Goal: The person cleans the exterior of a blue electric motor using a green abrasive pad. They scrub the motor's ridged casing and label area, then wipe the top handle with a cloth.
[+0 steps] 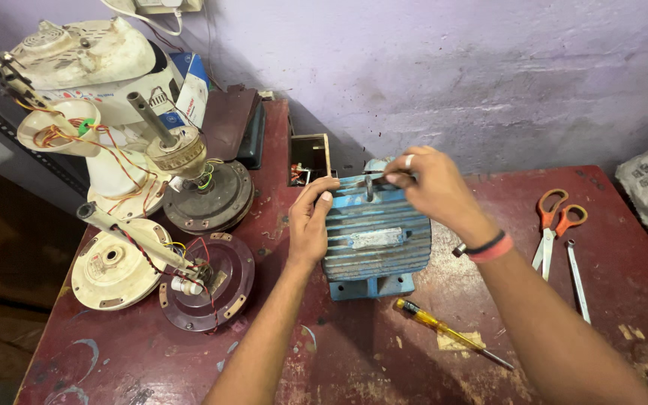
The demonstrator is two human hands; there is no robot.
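The blue ribbed cast-metal electric motor housing (375, 238) sat at the middle of the dark red worn table (624, 300), on its flat foot. It looked heavy, rigid and chipped, best gripped by its finned flanks or base. The left hand (309, 225) was clasped against its 9 o'clock side, fingers curled over the top edge. The right hand (433, 187), at 12 o'clock, pinched a thin metal tool (375, 178) over the top. A yellow-handled screwdriver (444, 331) lay at 5 o'clock, orange-handled scissors (553, 225) at 3 o'clock.
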